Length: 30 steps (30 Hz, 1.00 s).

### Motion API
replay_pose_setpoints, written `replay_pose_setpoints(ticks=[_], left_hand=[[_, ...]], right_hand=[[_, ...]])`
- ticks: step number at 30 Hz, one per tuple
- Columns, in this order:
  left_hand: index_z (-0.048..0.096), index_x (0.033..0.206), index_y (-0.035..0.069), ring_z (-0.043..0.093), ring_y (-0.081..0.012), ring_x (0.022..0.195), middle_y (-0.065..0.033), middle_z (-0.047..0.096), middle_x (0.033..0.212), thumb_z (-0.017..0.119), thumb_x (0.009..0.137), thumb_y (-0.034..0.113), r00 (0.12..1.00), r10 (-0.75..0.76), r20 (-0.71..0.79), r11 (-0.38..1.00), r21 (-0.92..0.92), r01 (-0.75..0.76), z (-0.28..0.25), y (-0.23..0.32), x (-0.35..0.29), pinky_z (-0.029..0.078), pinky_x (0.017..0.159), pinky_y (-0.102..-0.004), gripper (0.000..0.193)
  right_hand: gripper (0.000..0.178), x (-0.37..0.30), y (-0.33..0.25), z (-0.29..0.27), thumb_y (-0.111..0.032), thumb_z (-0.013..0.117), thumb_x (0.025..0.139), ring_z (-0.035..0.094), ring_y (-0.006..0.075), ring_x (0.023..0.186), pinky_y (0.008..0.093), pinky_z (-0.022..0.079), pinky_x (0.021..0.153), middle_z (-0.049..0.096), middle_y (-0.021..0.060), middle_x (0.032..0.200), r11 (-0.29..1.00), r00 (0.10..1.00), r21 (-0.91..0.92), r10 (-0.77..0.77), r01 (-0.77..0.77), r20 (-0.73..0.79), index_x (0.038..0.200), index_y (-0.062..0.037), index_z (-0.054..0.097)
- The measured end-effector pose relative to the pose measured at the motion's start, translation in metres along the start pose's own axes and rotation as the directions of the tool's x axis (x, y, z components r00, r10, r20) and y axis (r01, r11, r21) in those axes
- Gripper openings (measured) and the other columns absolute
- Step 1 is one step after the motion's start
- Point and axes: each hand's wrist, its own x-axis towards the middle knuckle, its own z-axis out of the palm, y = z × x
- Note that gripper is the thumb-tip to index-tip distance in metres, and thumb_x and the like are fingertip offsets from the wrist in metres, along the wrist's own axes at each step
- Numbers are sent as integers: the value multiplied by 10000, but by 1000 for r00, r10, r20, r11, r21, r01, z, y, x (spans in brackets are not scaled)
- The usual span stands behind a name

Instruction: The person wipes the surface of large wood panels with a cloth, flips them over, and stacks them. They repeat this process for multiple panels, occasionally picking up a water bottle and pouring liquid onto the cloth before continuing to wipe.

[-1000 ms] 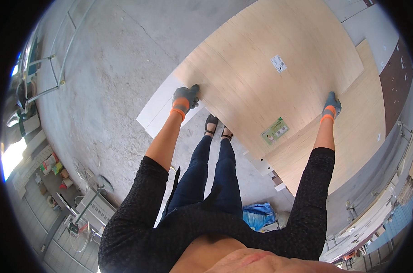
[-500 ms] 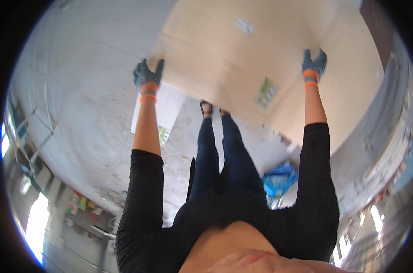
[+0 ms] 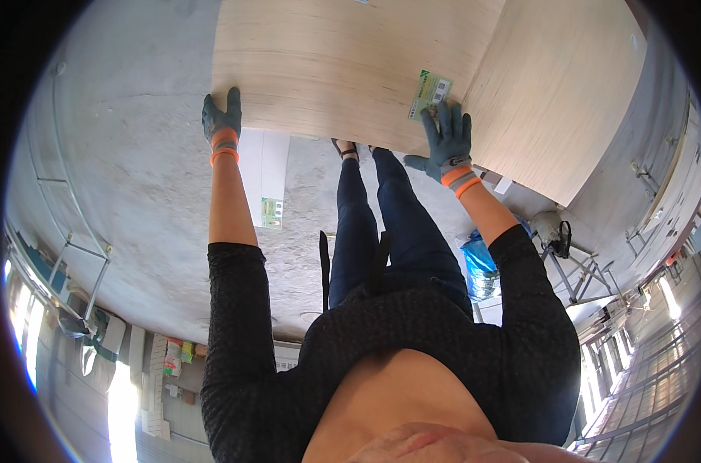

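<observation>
At the wood panel (image 3: 327, 69), your left hand (image 3: 224, 122), thumb parted, overlapped the near-left corner; your right hand (image 3: 447, 147), fingers spread, the near edge.

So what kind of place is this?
It's probably a workshop, maybe one for woodworking. You can see big, pale wood-look boards, a rough grey floor that looks like concrete, and grey work gloves with orange cuffs.
</observation>
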Motion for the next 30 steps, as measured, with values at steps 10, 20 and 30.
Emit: replay_pose_setpoints(ticks=[10,20,30], left_hand=[[590,1368,-10,568,-419,1292,-242,618,1372,669,892,642,997,23,-70,998,57,-19,0,20,-3,462,1097,-471,811],[551,1408,-36,551,-402,1316,-241,591,1407,611,890,703,999,38,-35,999,24,-37,3,38,5,451,1111,-465,904],[450,1491,-54,470,-409,1400,-258,507,1497,592,880,746,994,96,-56,989,115,-89,14,27,23,401,1161,-475,1016]], right_hand=[[1048,42,-68,32,-600,865,598,276,451,1506,734,219,1164,381,170,1604,991,986,-32,-136,133,-96,1515,-237,510],[1001,56,-68,37,-493,891,586,318,441,1488,754,239,1138,400,151,1594,998,988,11,-65,67,-138,1486,-247,528],[949,69,-59,34,-538,870,585,337,395,1482,742,241,1149,447,104,1566,997,982,-23,-81,78,-168,1444,-262,576]])
